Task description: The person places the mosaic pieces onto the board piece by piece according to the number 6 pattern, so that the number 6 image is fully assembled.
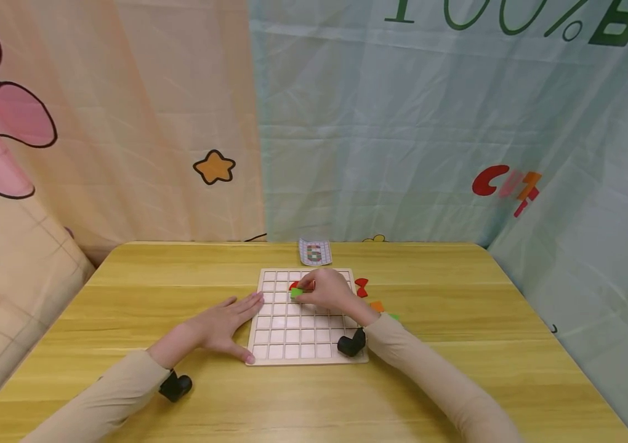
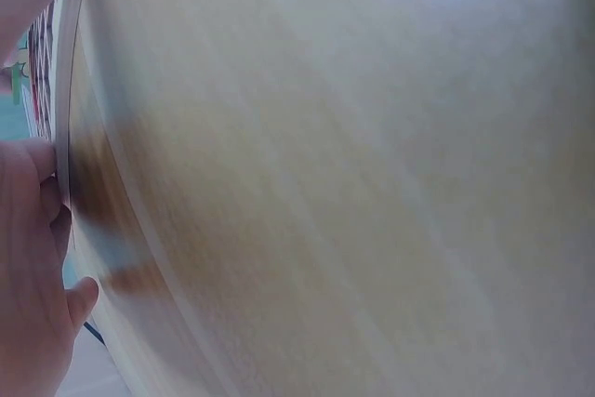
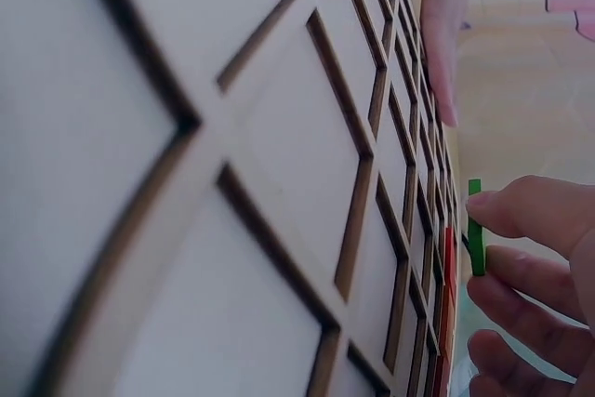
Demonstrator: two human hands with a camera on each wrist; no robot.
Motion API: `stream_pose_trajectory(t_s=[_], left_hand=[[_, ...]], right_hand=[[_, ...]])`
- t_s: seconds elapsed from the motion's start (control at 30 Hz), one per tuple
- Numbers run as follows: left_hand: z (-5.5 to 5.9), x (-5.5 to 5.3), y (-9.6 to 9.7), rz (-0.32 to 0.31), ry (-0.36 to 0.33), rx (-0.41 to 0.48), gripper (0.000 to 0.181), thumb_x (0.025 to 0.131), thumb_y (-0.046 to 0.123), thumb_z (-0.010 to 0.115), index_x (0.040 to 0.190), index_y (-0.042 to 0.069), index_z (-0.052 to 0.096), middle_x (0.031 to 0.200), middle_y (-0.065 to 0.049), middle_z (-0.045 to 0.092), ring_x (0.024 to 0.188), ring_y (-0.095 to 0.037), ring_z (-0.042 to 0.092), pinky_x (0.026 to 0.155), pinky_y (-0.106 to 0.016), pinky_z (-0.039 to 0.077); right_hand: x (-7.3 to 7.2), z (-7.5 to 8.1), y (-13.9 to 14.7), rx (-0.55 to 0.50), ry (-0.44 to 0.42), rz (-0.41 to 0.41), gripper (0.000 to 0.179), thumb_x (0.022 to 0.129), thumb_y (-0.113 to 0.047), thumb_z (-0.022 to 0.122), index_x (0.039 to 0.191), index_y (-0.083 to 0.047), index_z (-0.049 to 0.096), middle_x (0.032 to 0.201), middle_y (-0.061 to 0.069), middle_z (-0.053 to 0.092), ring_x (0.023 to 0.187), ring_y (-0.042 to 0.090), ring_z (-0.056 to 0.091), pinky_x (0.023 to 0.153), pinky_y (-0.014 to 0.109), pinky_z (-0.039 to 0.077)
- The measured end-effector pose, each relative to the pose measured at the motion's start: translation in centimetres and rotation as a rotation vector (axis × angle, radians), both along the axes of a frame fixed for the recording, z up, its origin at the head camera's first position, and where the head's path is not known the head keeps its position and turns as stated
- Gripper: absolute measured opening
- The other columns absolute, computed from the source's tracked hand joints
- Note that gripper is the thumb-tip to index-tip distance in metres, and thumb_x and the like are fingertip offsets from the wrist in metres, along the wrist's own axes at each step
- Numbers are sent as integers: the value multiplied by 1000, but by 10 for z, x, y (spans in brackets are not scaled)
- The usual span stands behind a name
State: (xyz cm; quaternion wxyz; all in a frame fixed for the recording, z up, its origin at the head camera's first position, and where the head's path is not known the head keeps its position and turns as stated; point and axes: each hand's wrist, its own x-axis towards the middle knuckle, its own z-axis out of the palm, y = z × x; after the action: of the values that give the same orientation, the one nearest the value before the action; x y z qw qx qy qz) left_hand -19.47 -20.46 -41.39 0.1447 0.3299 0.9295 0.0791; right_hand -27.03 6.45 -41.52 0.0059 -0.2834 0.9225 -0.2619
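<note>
A pale wooden grid board (image 1: 277, 337) with rows of white square cells lies flat on the table. Between thumb and fingers, my right hand (image 1: 330, 290) pinches a green tile (image 1: 296, 293) over the upper middle cells; the right wrist view shows the green tile (image 3: 476, 230) edge-on. Red pieces (image 3: 450, 267) sit in the grid close by, partly hidden by that hand in the head view. My left hand (image 1: 222, 326) rests against the board's left edge, fingers spread, the thumb at the lower left corner.
Behind the board lies a small card (image 1: 315, 252) with a coloured grid pattern. To the right of the board are red pieces (image 1: 361, 287), an orange piece (image 1: 377, 306) and a green piece (image 1: 394, 317) partly covered by the right sleeve. Printed curtains (image 1: 347, 154) hang behind the wooden table (image 1: 181, 277).
</note>
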Motion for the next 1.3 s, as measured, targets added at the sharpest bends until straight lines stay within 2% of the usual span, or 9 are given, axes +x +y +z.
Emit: stream_pose_trajectory(t_s=[0.43, 1.03, 1.3], left_hand=[[0, -2, 1, -2, -4, 7, 117, 73, 74, 62, 154, 2, 15, 163, -13, 8, 149, -30, 14, 119, -56, 15], [0, -1, 0, -3, -4, -9, 117, 73, 75, 61, 154, 3, 15, 163, -12, 7, 149, -29, 14, 119, -56, 16], [0, -1, 0, -2, -1, -6, 117, 73, 74, 61, 154, 2, 15, 162, -13, 8, 149, -30, 14, 119, -56, 16]], right_hand=[[-2, -2, -7, 51, 7, -1, 21, 80, -31, 77, 96, -17, 78, 93, -5, 75, 78, 7, 64, 64, 20, 47], [-3, -3, -7, 61, -24, -2, 23, 80, -33, 77, 99, -20, 78, 98, -7, 75, 82, 5, 65, 67, 21, 48], [2, 2, 7, 17, -52, -45, 24, 81, -34, 77, 100, -20, 76, 91, -9, 72, 73, 6, 57, 64, 22, 46]])
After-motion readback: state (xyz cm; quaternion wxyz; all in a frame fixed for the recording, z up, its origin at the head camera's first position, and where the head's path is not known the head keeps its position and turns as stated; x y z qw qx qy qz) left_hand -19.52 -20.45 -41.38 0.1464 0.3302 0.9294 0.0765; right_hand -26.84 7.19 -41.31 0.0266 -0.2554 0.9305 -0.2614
